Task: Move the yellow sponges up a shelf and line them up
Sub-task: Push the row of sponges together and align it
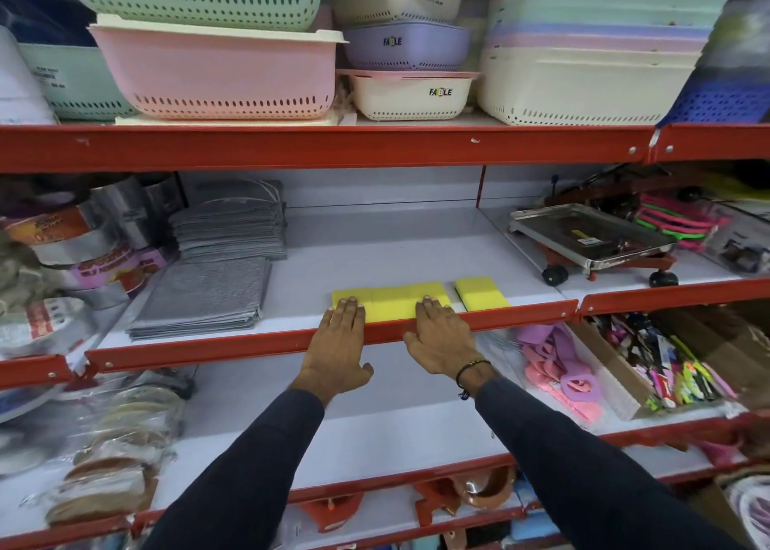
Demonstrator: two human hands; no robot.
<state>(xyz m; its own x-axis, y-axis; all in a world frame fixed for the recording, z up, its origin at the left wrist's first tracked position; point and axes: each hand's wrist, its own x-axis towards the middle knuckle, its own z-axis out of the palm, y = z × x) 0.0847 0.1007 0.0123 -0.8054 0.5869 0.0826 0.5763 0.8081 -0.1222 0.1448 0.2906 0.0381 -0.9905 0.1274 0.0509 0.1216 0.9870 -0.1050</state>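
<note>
Both hands lie flat and open, palms down, gripping nothing: the left hand point(339, 341) drapes over the red shelf edge point(333, 337) with its fingertips pressing the left end of the yellow sponges point(391, 302), and the right hand point(441, 337) presses the right end of that same row. Three sponges sit tight side by side at the front of the middle shelf point(396, 249). Just right of them, across a small gap and slightly turned, lies a fourth sponge point(479, 293). Further left sit folded grey cloths point(204, 295); off right, a wheeled metal tray point(591, 237). Pastel baskets point(216, 70) fill the shelf above.
</note>
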